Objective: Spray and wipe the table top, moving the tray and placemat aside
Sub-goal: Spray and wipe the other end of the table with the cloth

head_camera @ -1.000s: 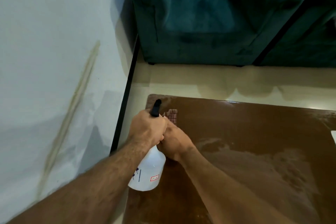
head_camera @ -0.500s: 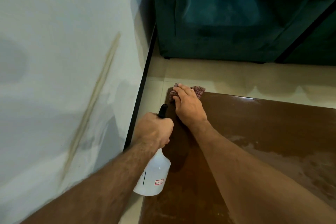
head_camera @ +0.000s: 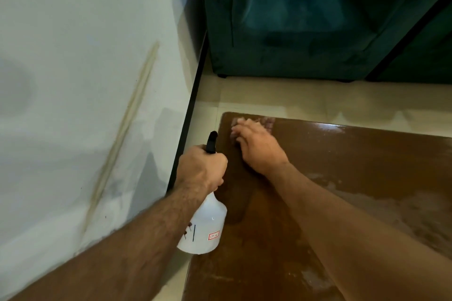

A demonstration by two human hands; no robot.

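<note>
The brown glossy table top [head_camera: 342,178] fills the lower right, with pale wet streaks across its right part. My left hand [head_camera: 201,170] grips the neck of a white spray bottle [head_camera: 203,230] with a black nozzle, held over the table's left edge. My right hand [head_camera: 256,145] presses flat on a checked cloth [head_camera: 267,121] at the table's far left corner; the hand is motion-blurred and covers most of the cloth. No tray or placemat is in view.
A white wall [head_camera: 85,80] with a black skirting strip [head_camera: 190,110] runs close along the table's left side. A dark green armchair [head_camera: 293,19] stands beyond the table, across a strip of pale tiled floor [head_camera: 318,100].
My right hand has pushed the cloth from beside the bottle up to the far left corner and keeps rubbing there. The left hand and bottle have held roughly still.
</note>
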